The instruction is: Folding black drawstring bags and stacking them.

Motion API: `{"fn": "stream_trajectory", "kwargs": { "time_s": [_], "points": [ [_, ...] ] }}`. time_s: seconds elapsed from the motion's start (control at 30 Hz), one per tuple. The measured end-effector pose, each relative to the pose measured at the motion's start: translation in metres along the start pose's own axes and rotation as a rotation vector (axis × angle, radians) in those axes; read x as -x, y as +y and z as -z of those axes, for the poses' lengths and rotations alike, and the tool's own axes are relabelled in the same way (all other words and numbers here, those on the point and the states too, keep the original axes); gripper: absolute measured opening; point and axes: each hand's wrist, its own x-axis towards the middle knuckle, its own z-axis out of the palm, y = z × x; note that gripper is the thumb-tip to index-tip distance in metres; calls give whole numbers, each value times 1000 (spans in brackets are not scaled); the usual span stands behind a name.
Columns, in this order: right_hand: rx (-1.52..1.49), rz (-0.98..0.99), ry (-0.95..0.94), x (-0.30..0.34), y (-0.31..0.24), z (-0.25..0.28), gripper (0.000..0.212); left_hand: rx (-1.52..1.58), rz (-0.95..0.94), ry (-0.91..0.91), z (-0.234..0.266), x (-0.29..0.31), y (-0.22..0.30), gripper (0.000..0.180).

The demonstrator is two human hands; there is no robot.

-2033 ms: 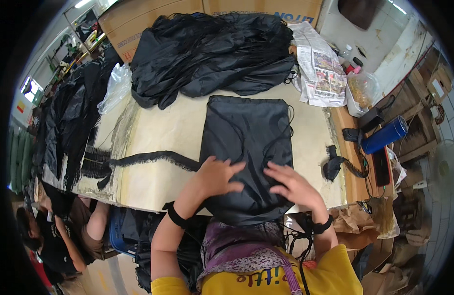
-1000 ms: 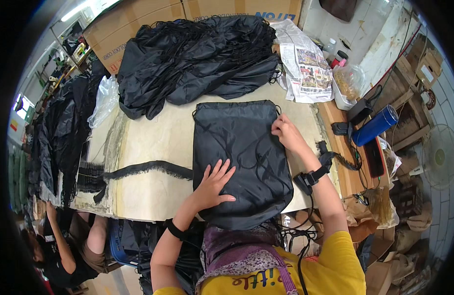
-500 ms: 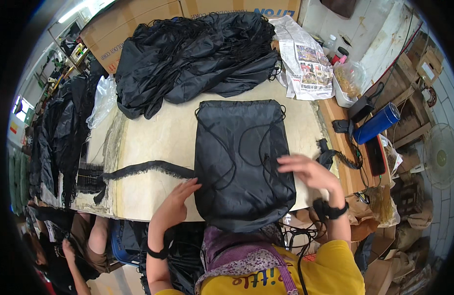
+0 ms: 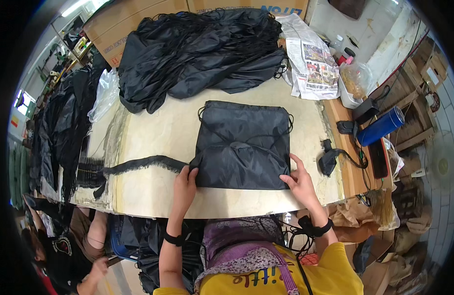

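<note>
A black drawstring bag [image 4: 242,164] lies on the pale tabletop in front of me, its lower part folded up over the upper part and its cords. The cords show only near the top corners and just above the fold. My left hand [image 4: 184,189] pinches the folded bag at its left edge, near the front corner. At the opposite edge, my right hand [image 4: 301,184] holds the bag with the thumb on top; some of its fingertips are hidden. A frayed black fabric strip [image 4: 148,161] runs leftward from beside my left hand.
A big heap of black bags [image 4: 202,54] fills the table's back, with newspaper [image 4: 313,64] beside it. At the right stand a blue bottle [image 4: 382,126], a phone [image 4: 378,160] and a small black device with cable [image 4: 328,160]. Another person [image 4: 64,250] sits at the lower left.
The bag's lower part, which hung over the table's front edge, is now folded up over its cords. Both hands have closed on the bag's sides.
</note>
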Motion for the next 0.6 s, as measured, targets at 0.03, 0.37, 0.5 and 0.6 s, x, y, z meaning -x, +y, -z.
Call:
{"fn": "stream_trajectory", "kwargs": {
  "time_s": [0.03, 0.37, 0.5, 0.6],
  "points": [
    [20, -9, -49, 0, -7, 1, 62, -154, 10, 22, -2, -3, 1, 20],
    [279, 280, -315, 9, -31, 4, 44, -456, -467, 184, -61, 22, 50, 83],
    [662, 603, -201, -31, -44, 25, 63, -540, -497, 128, -63, 19, 33, 98],
    [639, 735, -353, -69, -49, 14, 75, -512, -526, 106, -62, 18, 34, 103]
  ]
}}
